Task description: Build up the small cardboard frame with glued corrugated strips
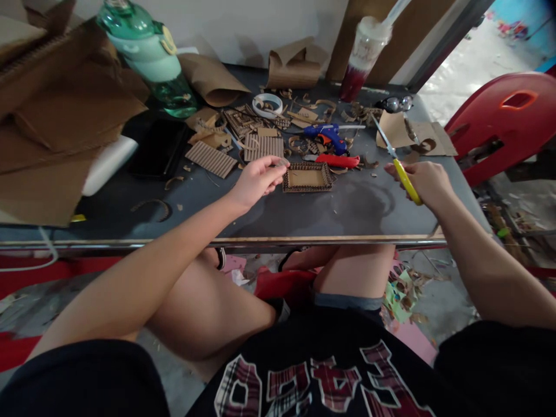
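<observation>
My left hand (263, 180) is closed in a pinch just left of a small rectangular cardboard tray (307, 188) with corrugated walls. A tiny brownish bit shows at the fingertips, too small to name for sure. On the right, my right hand (423, 182) grips scissors (407, 182) by their yellow handles, the blades pointing up and away from me. Behind the tray lie a red utility knife (336, 160) and a blue glue gun (325, 136). Pieces of corrugated cardboard (211, 158) rest beyond my left hand.
A green bottle (152, 63) and large cardboard sheets (65, 116) stand at the left, near a dark phone (158, 149). A lidded cup (362, 58) with a straw, a tape roll (267, 106) and paper scraps sit toward the back. A red chair (504, 127) is at the right.
</observation>
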`<state>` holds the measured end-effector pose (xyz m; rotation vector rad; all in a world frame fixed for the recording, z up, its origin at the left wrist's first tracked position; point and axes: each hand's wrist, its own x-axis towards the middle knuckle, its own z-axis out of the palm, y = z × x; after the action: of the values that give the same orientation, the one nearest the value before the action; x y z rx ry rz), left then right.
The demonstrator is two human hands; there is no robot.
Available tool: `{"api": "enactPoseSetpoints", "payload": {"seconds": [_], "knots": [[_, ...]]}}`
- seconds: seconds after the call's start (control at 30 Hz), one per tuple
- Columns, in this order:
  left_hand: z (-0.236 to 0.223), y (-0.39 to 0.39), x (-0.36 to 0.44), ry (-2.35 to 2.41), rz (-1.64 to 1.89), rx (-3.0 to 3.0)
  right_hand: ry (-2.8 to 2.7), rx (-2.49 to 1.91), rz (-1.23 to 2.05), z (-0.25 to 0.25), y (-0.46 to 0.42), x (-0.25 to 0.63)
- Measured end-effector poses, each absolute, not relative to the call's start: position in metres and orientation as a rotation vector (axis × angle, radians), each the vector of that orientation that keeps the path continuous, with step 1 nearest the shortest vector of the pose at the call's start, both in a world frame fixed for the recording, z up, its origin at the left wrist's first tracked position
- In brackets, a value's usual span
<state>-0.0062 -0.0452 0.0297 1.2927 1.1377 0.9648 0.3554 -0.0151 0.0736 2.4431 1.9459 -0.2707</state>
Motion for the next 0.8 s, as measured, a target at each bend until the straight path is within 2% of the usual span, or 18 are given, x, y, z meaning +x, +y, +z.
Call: {"api": "enactPoseSetpoints", "payload": {"seconds": [0.13, 0.3, 0.47, 0.53, 0.6, 0.8], "knots": [[0.02, -0.036, -0.015, 1.225, 0.971, 1.548, 1.642, 2.427, 0.039, 0.068, -0.001, 0.382], [0.005, -0.029, -0.023, 1.388, 0.842, 1.763, 1.604, 2.347, 0.106, 0.076, 0.017, 0.387], [-0.006, -0.026, -0.023, 1.415, 0.816, 1.849, 1.755, 2.499, 0.218, 0.094, 0.036, 0.339], [-0.009, -0.025, -0.021, 1.455, 0.816, 1.932, 2.096, 2.482, 0.105, 0.092, 0.046, 0.307], [-0.01, -0.024, -0.017, 1.499, 0.793, 2.015, 2.326, 2.366, -0.191, 0.084, 0.059, 0.275], [-0.014, -0.018, -0.011, 1.382, 0.652, 2.192, 2.3, 2.384, -0.502, 0.058, 0.099, 0.22]]}}
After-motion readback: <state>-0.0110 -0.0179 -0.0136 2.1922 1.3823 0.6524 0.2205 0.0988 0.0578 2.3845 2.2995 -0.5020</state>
